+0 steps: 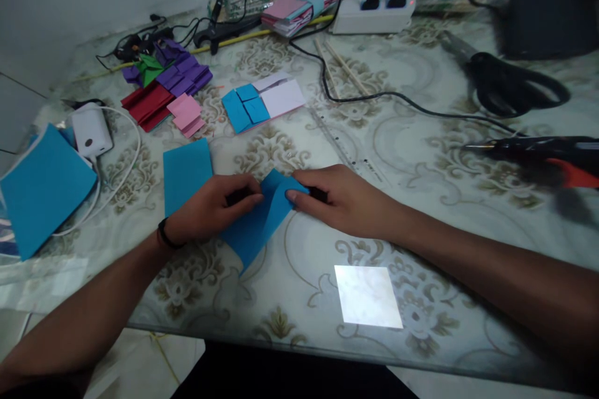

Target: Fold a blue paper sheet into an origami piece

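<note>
A strip of blue paper [257, 230] is pinched between both hands over the middle of the table, its far end bent into a curl. My left hand [213, 206], with a dark band at the wrist, grips its left side between thumb and fingers. My right hand [341, 196] is closed on the curled far right corner. Partly behind my left hand lies a flat blue paper rectangle [187, 168]. Beyond the hands sits a folded blue-and-white paper piece [248, 106].
At the back left are folded purple [185, 75], red [147, 103] and pink [187, 113] papers. Blue sheets [47, 193] lie beside a white device [92, 129]. On the right are scissors [510, 81] and a glue gun [538, 149]. A clear ruler [344, 146] and a power strip [374, 15] lie farther back.
</note>
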Motion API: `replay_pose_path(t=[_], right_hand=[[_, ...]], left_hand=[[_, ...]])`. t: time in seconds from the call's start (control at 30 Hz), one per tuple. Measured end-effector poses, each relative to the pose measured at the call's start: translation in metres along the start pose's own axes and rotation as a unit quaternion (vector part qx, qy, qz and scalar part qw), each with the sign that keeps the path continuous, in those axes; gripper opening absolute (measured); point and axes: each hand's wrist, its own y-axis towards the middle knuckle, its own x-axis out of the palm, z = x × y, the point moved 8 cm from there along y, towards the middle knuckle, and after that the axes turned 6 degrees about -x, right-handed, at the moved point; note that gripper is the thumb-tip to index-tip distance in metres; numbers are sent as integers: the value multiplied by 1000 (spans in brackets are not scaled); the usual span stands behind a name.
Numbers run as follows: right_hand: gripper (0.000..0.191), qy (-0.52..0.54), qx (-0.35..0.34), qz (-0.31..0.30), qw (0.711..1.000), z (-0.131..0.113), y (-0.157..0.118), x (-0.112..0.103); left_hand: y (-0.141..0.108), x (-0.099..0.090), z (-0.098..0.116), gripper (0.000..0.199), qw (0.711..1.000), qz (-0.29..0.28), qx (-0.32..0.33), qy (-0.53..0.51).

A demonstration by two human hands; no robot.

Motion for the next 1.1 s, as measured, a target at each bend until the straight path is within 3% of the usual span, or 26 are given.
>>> replay_pose_path(t=[1.1], right_hand=[[34,-1,-7,6,1000,0,-1,0]], left_hand=[[0,0,0,24,1000,4,4,7]])
